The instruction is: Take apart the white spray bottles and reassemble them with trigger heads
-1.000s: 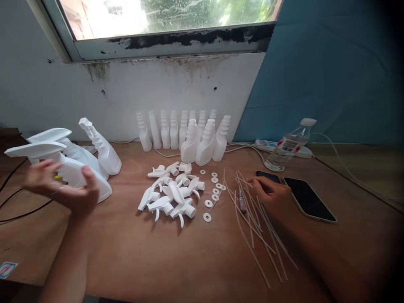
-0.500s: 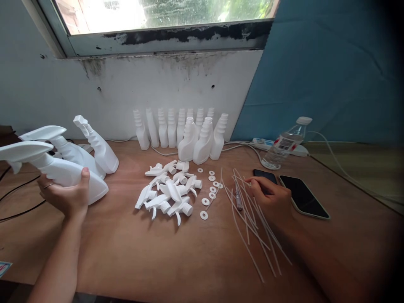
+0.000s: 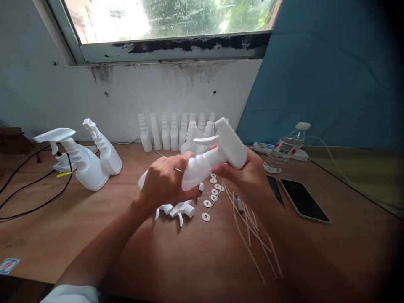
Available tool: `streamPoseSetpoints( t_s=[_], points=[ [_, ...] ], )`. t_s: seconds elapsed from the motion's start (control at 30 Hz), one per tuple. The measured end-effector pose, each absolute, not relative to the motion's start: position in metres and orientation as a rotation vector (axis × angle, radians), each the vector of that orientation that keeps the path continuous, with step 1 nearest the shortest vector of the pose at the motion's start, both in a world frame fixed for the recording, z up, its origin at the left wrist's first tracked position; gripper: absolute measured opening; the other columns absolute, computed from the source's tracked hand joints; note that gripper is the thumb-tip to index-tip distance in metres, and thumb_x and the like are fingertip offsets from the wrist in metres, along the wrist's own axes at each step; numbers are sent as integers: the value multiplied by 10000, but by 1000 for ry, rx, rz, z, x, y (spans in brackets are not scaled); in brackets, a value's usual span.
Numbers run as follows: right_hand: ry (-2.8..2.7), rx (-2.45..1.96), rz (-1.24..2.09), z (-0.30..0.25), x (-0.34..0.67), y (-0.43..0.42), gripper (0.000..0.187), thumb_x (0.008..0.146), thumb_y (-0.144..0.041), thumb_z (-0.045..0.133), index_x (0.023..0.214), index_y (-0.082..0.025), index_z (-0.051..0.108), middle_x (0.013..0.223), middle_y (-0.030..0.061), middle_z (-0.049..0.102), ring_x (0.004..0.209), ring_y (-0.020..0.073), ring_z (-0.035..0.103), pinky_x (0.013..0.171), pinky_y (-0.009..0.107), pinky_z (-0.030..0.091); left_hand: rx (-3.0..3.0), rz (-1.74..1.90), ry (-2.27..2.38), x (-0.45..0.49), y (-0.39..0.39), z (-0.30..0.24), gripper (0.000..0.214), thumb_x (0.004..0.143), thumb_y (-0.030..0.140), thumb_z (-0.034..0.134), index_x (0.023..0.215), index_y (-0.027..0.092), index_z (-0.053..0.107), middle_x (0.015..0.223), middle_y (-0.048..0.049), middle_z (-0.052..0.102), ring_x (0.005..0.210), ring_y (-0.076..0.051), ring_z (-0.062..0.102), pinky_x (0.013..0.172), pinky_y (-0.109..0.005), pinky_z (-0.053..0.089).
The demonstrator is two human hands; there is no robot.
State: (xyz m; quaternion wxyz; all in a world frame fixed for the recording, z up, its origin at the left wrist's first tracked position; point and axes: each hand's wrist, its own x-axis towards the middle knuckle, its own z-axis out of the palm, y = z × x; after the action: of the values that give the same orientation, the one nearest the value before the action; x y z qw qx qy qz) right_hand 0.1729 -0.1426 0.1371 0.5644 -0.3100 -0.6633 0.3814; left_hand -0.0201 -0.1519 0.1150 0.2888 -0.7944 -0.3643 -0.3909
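Note:
A white spray bottle (image 3: 197,170) is held tilted above the middle of the table, its trigger head up and to the right. My left hand (image 3: 167,174), with a ring on one finger, is wrapped around the bottle's body. My right hand (image 3: 244,168) grips the trigger head from behind. Below lie several loose white trigger heads (image 3: 183,209), partly covered by my left hand. Several white washers (image 3: 207,203) and thin clear tubes (image 3: 249,240) lie to their right, with a small clear-handled tool (image 3: 240,204) among the tubes.
Several headless white bottles (image 3: 165,132) stand along the wall. At left are two spray bottles (image 3: 88,166) beside black cables (image 3: 67,189). A water bottle (image 3: 280,147), power strip (image 3: 298,155) and phone (image 3: 304,200) are at right, with another dark flat device (image 3: 274,189) partly hidden.
My left hand has brought the spray bottle from the left side to the middle. My right hand has left the tubes and taken hold of the trigger head.

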Motion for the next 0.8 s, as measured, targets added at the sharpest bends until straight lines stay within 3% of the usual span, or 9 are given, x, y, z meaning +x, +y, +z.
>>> streamPoseSetpoints(
  t_s=[0.1, 0.2, 0.37, 0.47, 0.57, 0.67, 0.73, 0.8],
  points=[
    [-1405, -768, 861, 138, 174, -140, 288, 683, -367, 821, 860, -197, 670, 736, -7, 571, 661, 124, 544, 573, 259, 476, -2330, -1151, -1093, -12, -152, 123, 550, 678, 421, 646, 1140, 137, 551, 752, -26, 661, 607, -172, 602, 550, -277, 426],
    [-1471, -650, 945, 140, 185, -141, 310, 638, -358, 851, 849, -205, 684, 771, 4, 600, 692, 146, 571, 600, 286, 497, -2932, -1152, -1149, -18, -155, 133, 551, 628, 383, 682, 1129, 177, 579, 754, 4, 649, 600, -145, 592, 538, -240, 436],
    [-1636, -553, 1062, 144, 199, -141, 492, 610, -324, 870, 1046, -250, 655, 912, 20, 636, 781, 171, 607, 632, 287, 520, -3528, -1222, -1136, -28, -153, 135, 453, 637, 360, 698, 1036, 173, 594, 817, -17, 650, 638, -154, 605, 553, -234, 456],
    [-1598, -677, 1054, 145, 197, -139, 425, 584, -297, 886, 934, -236, 653, 801, -5, 615, 691, 142, 590, 564, 256, 503, -3592, -1279, -1197, -31, -146, 131, 434, 635, 377, 719, 995, 168, 601, 815, -26, 623, 659, -162, 587, 556, -237, 436],
    [-1596, -632, 1082, 148, 192, -141, 339, 594, -319, 880, 831, -225, 658, 829, 14, 640, 795, 183, 630, 667, 312, 550, -3817, -1275, -1135, -38, -138, 132, 429, 625, 452, 726, 918, 160, 613, 782, -28, 583, 663, -160, 557, 544, -237, 407],
    [-1645, -491, 1143, 150, 185, -141, 315, 652, -370, 844, 863, -238, 651, 906, 33, 653, 924, 230, 644, 800, 401, 560, -4097, -1127, -1042, -44, -131, 135, 424, 615, 467, 741, 884, 161, 621, 770, -40, 596, 641, -165, 564, 519, -246, 413],
    [-1706, -364, 1156, 149, 184, -138, 302, 689, -425, 811, 868, -247, 644, 888, 32, 636, 900, 228, 644, 844, 445, 548, -4280, -931, -941, -47, -127, 136, 414, 628, 436, 747, 921, 170, 625, 762, -49, 627, 626, -176, 586, 508, -251, 440],
    [-1720, -193, 1114, 148, 191, -132, 312, 684, -499, 796, 832, -279, 633, 860, 13, 598, 832, 197, 624, 830, 432, 548, -4481, -483, -835, -52, -123, 138, 500, 603, 410, 785, 1015, 176, 625, 777, -61, 660, 627, -194, 611, 513, -261, 481]
  ],
)
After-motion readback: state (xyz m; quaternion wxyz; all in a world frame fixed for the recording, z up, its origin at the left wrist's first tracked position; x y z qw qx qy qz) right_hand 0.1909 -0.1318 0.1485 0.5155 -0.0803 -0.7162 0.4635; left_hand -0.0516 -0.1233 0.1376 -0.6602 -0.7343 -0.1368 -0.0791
